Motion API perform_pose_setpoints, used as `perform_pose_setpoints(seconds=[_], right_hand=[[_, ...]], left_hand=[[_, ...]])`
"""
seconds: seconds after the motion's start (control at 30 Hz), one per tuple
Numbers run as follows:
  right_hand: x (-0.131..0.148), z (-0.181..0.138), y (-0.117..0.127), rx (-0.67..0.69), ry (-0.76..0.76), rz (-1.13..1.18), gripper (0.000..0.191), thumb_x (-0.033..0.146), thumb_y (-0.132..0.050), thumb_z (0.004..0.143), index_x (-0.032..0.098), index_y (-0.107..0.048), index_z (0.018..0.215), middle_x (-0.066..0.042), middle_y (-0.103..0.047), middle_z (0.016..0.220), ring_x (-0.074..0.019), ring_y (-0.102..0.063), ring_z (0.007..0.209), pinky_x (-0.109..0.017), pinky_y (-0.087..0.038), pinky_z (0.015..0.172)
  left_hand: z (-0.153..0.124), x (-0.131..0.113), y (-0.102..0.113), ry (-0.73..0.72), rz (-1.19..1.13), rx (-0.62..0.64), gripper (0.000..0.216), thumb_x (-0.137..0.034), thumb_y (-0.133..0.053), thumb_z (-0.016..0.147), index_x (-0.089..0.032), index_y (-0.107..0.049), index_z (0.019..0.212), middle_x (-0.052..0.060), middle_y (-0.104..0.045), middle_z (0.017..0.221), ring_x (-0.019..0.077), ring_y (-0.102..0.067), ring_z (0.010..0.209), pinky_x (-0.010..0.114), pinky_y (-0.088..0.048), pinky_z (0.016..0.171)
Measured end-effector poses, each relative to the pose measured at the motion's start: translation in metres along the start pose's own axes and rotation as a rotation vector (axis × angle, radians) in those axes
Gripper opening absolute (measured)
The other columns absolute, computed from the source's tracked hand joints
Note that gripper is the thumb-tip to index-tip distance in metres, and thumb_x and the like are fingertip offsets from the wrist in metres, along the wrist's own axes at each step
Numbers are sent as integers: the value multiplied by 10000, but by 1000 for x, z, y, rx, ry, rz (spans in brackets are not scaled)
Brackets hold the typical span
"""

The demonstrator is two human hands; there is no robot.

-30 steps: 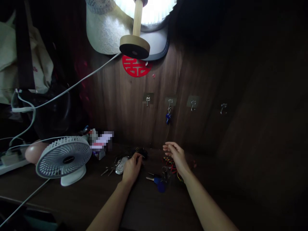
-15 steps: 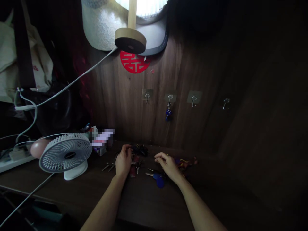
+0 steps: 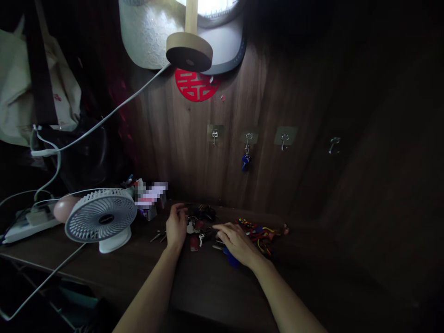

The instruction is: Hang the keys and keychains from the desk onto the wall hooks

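Several bunches of keys lie on the dark wooden surface. My left hand rests at the left of the pile, fingers loosely bent and apart, with no key visible in it. Silver keys and a dark red tag lie just to its right. Over a blue-headed key with a blue fob is my right hand, its fingers stretched leftward and nothing seen in them; it partly hides that key. Red and yellow cords lie beyond it. Dark keys sit behind, near the wall.
A white fan and a power strip stand on the left. Metal hooks line the wooden wall; a blue key fob hangs from one. Overhead are a lamp base and caps. A white cable crosses the left.
My right hand has moved left and now covers more of the blue-headed key. My left hand stays by the keys. The view has shifted slightly.
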State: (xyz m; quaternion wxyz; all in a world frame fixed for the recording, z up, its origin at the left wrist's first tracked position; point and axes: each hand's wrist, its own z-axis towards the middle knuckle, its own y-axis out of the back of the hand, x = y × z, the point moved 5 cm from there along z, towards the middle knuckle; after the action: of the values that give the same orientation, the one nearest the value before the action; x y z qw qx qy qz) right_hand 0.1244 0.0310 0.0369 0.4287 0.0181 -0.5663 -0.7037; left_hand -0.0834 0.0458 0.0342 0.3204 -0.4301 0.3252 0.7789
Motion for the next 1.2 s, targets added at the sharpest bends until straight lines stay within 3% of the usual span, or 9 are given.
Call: perform_pose_setpoints(seconds=[0.17,0.5,0.7,0.87,1.07,1.2], right_hand=[[-13,-1,7,-39,-34,20,330,330,-328,931,272,-609,1097,-13,-692,833,-200,-588,913,-357,-390,855],[-33,-1,7,-114,-102,6,339,330,-330,921,252,-615,1088,-54,-668,975,-198,-594,946,-342,-419,857],[-40,0,6,-122,-131,-60,353,318,-316,925,233,-607,1106,-73,-656,1040,-204,-579,1010,-346,-411,880],[-48,1,3,-137,-157,-84,341,311,-324,925,247,-594,1123,-59,-643,1086,-197,-555,1058,-341,-395,903],[-50,1,1,-132,-166,-91,334,313,-327,924,248,-596,1111,-57,-645,1086,-198,-552,1060,-335,-392,905],[-48,0,2,-131,-154,-102,333,310,-323,926,246,-597,1103,-55,-650,1077,-199,-554,1051,-340,-393,901]], left_hand=[[-1,2,-6,-69,44,59,189,-254,-398,847,-218,-516,991,26,-696,874,158,-671,736,258,-498,676],[-10,-12,-18,-218,234,245,225,-224,-391,861,-232,-585,973,15,-699,882,165,-655,828,250,-470,726],[-25,-28,-32,-477,363,485,234,-192,-435,824,-245,-646,911,4,-688,954,166,-607,939,277,-412,876],[-34,-29,-38,-522,456,641,259,-180,-477,770,-253,-653,946,-2,-662,1049,189,-550,1025,331,-357,951],[-34,-28,-39,-524,510,642,189,-232,-496,797,-234,-661,888,21,-668,981,203,-557,979,332,-379,892],[-26,-24,-37,-451,431,547,222,-283,-436,865,-228,-650,889,23,-685,923,182,-589,906,286,-399,834]])
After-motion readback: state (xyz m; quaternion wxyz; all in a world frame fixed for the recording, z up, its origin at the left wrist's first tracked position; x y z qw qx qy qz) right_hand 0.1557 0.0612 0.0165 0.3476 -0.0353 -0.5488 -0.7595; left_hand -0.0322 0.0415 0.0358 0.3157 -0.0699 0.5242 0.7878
